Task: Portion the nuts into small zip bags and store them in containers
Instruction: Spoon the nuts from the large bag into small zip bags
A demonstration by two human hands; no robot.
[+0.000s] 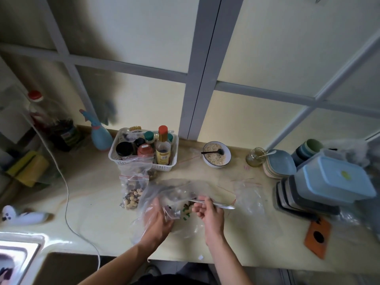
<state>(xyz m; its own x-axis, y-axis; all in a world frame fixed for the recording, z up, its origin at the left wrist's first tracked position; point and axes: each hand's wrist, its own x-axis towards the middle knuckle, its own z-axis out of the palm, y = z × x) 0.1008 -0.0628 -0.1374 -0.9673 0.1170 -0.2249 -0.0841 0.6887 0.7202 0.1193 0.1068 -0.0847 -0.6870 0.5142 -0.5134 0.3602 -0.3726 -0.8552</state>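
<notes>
A large clear plastic bag (pixel 174 192) of mixed nuts lies open on the counter in front of me. My left hand (pixel 157 220) grips a small zip bag (pixel 170 212) at the big bag's mouth. My right hand (pixel 210 212) holds a metal spoon (pixel 218 204) by its handle, the bowl end hidden among the nuts inside the big bag. Two filled zip bags of nuts (pixel 132 188) stand to the left, leaning on a white basket. Empty zip bags (pixel 249 192) lie to the right. Stacked lidded containers (pixel 329 182) sit at the far right.
The white basket (pixel 164 166) of sauce bottles and jars stands behind the bags. A bowl of oats (pixel 217 154) with a spoon, a glass jar (pixel 255 157) and stacked plates (pixel 279 163) sit further back. A white cable (pixel 65 194) crosses the counter left. A sink (pixel 18 258) is at bottom left.
</notes>
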